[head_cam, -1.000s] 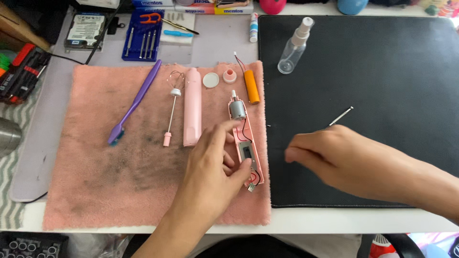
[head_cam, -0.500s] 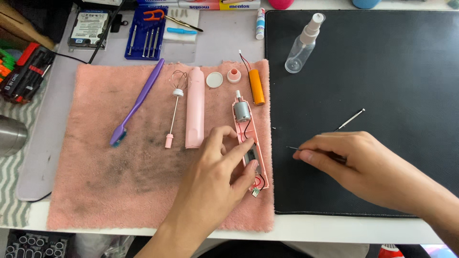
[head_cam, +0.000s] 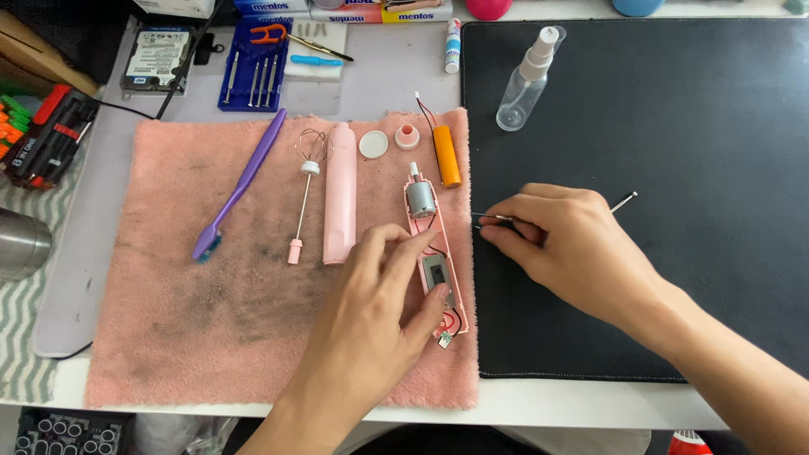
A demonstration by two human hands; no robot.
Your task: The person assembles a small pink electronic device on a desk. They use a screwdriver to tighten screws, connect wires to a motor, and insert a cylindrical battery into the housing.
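A narrow pink inner frame [head_cam: 428, 221] lies on the pink towel [head_cam: 194, 320], carrying a silver motor [head_cam: 420, 200], a small circuit board and red wires. My left hand [head_cam: 371, 312] grips the frame's lower half between thumb and fingertips. My right hand [head_cam: 565, 244] rests on the black mat [head_cam: 674, 126] and pinches thin metal tweezers [head_cam: 489, 219]. Their tips point left, just short of the frame's right edge. To the frame's left lies the pink tube housing [head_cam: 340, 190], and an orange battery [head_cam: 447, 156] with wires lies above the frame's right side.
On the towel lie a small whisk shaft [head_cam: 305, 185], a white disc cap [head_cam: 373, 144], a pink ring cap [head_cam: 407, 136] and a purple toothbrush [head_cam: 244, 181]. A spray bottle [head_cam: 524, 80] and a metal pin [head_cam: 624, 202] are on the mat. Behind are a blue screwdriver set [head_cam: 253, 67] and a hard drive [head_cam: 156, 59].
My right hand has moved left across the mat, bringing the tweezers' tips close to the pink frame. My left hand has stayed on the frame.
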